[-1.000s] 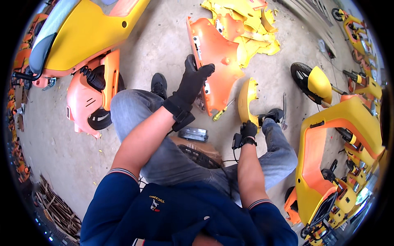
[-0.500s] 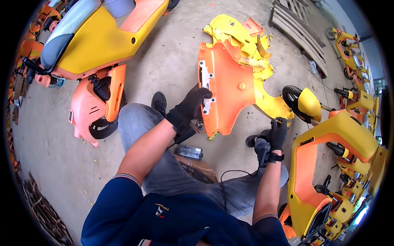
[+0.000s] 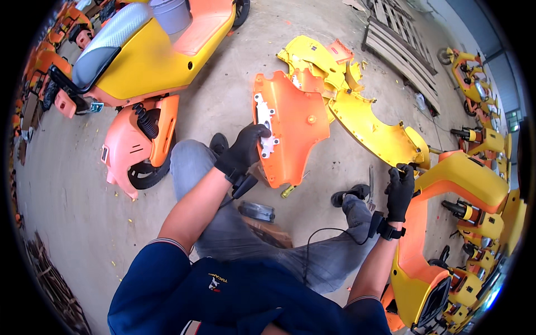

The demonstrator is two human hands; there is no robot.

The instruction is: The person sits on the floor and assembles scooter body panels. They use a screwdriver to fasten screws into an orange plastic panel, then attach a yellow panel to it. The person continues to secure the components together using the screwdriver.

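Note:
My left hand [image 3: 243, 148], in a black glove, grips the left edge of an orange scooter body panel [image 3: 296, 131]. Its fingers wrap over a white bracket [image 3: 267, 125] fixed along that edge. My gloved right hand [image 3: 400, 192] pinches the near end of a long curved yellow scooter panel [image 3: 377, 127], whose other end lies by a heap of yellow body pieces [image 3: 312, 53]. A gap separates the two panels. Below the orange panel's tip is a small yellow-green object [image 3: 288, 191].
A yellow and orange scooter [image 3: 145, 61] lies to the left, a pale bucket [image 3: 170, 15] on it. Another scooter [image 3: 452, 184] stands close at right. A dark oblong part [image 3: 257, 211] and cardboard [image 3: 271, 231] lie between my legs. Wooden pallets [image 3: 399, 50] lie beyond.
The yellow panel has come apart from the orange one, swinging right and nearer with my right hand. My left hand has shifted the orange panel slightly left.

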